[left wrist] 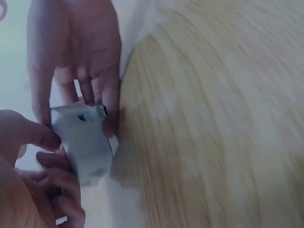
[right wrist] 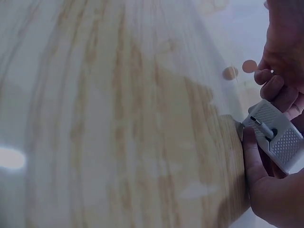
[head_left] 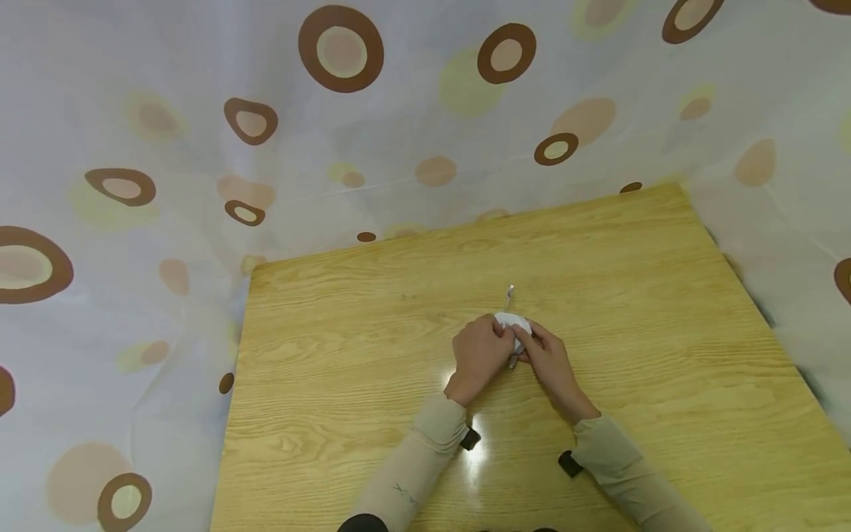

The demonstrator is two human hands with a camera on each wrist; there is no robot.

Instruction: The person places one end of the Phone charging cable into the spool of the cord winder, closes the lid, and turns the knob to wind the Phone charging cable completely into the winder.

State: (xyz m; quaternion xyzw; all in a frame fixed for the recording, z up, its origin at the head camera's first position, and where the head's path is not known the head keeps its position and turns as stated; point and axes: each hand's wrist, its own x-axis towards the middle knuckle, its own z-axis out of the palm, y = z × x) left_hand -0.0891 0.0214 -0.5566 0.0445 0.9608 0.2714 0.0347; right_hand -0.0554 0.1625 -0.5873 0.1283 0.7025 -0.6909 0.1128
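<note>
Both hands meet over the table at a small white case (head_left: pixel 509 319) with dimpled, textured sides. My right hand (head_left: pixel 553 367) holds it, thumb on one side and fingers on the other. The curled fingers of my left hand (head_left: pixel 480 353) grip the case at its left side. A short plug end (right wrist: pixel 262 127) pokes out of a dark hole in the case's side in the right wrist view. From the far side of the case a thin strip with a pale tip (head_left: pixel 510 292) sticks out in the head view. The hands hide much of the case.
Under the hands lies a wood-grain table (head_left: pixel 346 332). A white sheet with brown and peach spots (head_left: pixel 412 111) rises behind it and along both sides. Small black devices sit at the left cuff (head_left: pixel 470 439) and the right cuff (head_left: pixel 569 464).
</note>
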